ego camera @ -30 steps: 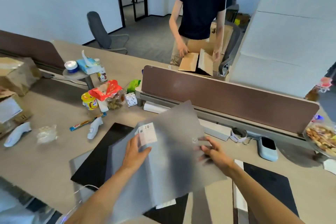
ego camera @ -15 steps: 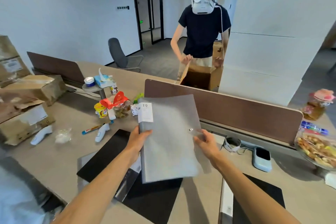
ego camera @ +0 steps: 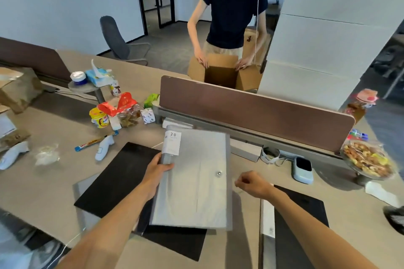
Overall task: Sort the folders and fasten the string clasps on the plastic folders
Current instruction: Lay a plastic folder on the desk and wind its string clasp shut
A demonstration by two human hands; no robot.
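Grey plastic folder (ego camera: 196,181) is the reference item. It is held above the counter (ego camera: 54,181), its far edge near the brown divider panel (ego camera: 251,111), its near edge over a black folder (ego camera: 118,179) lying flat on the counter. A white label reading "20" (ego camera: 172,143) sits at the grey folder's far-left corner. A small round metal clasp button (ego camera: 219,173) shows on the cover toward its right edge; no string can be made out in this view.

Left hand (ego camera: 158,169): closed on the grey folder's left edge just below the label, thumb on top of the cover, fingers wrapped beneath.

Right hand (ego camera: 251,183): just right of the grey folder, apart from it, fingers curled loosely inward. Cannot tell whether anything is pinched between them.

A second black folder (ego camera: 301,220) lies on the counter to the right of the grey folder, under the right forearm, with a white strip (ego camera: 268,218) along its left side.

Left of the grey folder: a candy bar (ego camera: 91,143), a white handheld device (ego camera: 104,147) and a cluster of snack packaging (ego camera: 118,111). Right of it: a pale blue device (ego camera: 302,169) and a bowl of wrapped snacks (ego camera: 367,161).

Beyond the divider, another person (ego camera: 231,11) stands with both hands on an open cardboard box (ego camera: 223,74).
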